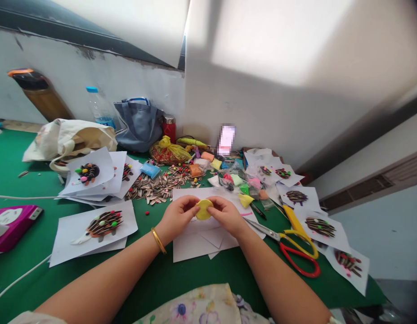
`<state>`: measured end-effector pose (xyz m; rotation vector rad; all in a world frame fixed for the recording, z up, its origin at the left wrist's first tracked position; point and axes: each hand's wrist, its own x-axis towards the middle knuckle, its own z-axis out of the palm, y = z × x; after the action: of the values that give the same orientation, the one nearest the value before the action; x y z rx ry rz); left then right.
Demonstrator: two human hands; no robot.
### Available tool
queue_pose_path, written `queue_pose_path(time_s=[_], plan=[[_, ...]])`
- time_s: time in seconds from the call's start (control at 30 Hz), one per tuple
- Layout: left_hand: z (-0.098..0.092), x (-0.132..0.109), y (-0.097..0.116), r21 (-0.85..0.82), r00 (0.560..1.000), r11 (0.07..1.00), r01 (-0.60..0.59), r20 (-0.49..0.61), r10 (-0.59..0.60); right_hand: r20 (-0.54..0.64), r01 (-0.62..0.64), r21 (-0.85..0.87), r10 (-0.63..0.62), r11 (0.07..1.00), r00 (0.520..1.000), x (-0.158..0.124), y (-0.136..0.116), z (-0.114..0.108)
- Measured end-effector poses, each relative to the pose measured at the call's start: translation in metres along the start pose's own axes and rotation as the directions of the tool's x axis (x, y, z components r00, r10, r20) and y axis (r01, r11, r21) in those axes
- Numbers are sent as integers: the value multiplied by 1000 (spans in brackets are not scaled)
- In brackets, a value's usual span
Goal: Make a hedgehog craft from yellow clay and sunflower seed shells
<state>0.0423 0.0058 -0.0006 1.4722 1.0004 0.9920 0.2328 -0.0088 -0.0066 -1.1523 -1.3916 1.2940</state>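
Note:
Between both hands is a flattened, roughly round piece of yellow modelling clay (204, 210). My left hand (180, 215) pinches its left edge with thumb and fingers. On the opposite edge, my right hand (226, 216) has the same kind of pinch. Beneath them lie white paper sheets (188, 249) on the green table. A packet of yellow clay (245, 200) sits just beyond my right hand. Scissors (282, 238) with a yellow and a red handle lie right of my right forearm, their blades partly on the paper.
Sunflower seeds (156, 185) are heaped beyond my left hand. Seed-and-clay hedgehog pictures lie on both sides, one on a near-left sheet (68, 236). Bagged coloured clay (237, 180), a black pen (258, 211), a phone (226, 138), bags and bottles stand or lie farther back.

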Motion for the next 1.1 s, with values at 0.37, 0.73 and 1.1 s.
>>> queue_pose_path(time_s=[0.37, 0.73, 1.1], plan=[[-10, 3, -10, 440, 995, 893, -97, 23, 96, -74, 45, -185, -60, 982, 995, 16, 14, -9], [-5, 5, -12, 550, 992, 827, -117, 103, 72, 71, 181, -465, -167, 867, 983, 22, 12, -4], [-3, 6, -13, 509, 998, 859, -56, 62, 28, 32, 102, -453, -98, 886, 995, 17, 17, -18]])
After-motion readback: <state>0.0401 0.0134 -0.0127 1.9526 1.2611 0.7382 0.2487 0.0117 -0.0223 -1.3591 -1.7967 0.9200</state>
